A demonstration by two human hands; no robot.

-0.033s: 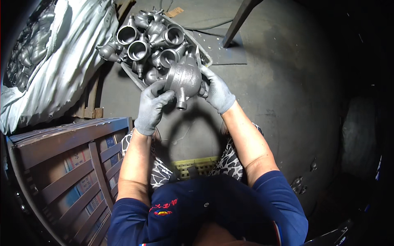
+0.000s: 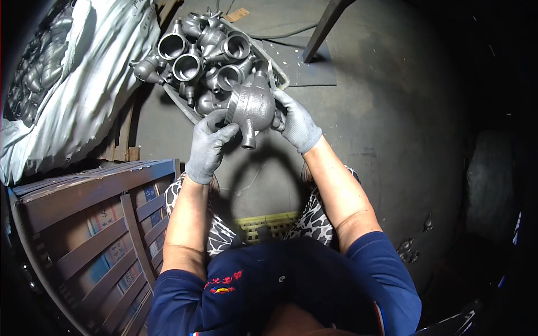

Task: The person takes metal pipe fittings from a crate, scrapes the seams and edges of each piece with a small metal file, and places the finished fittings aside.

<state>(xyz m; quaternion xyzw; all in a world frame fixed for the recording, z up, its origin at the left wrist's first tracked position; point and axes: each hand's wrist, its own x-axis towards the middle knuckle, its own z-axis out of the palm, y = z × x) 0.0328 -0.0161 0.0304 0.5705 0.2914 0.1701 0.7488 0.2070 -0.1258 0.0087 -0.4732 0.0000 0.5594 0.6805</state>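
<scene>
From where I stand, the step in hand looks like working over one grey metal casting (image 2: 255,109), held up before the near end of a tray (image 2: 180,104) heaped with similar ones: the left hand (image 2: 207,147) pinches its threaded rim, while the right hand (image 2: 298,124) is curled round a thin pointed tool (image 2: 271,75) at its other side. The next move, I'd judge, calls for a firm left grip and careful tool control. Lettering marks the casting, white sack (image 2: 106,84), cartons (image 2: 103,217) and shirt (image 2: 314,280).
</scene>
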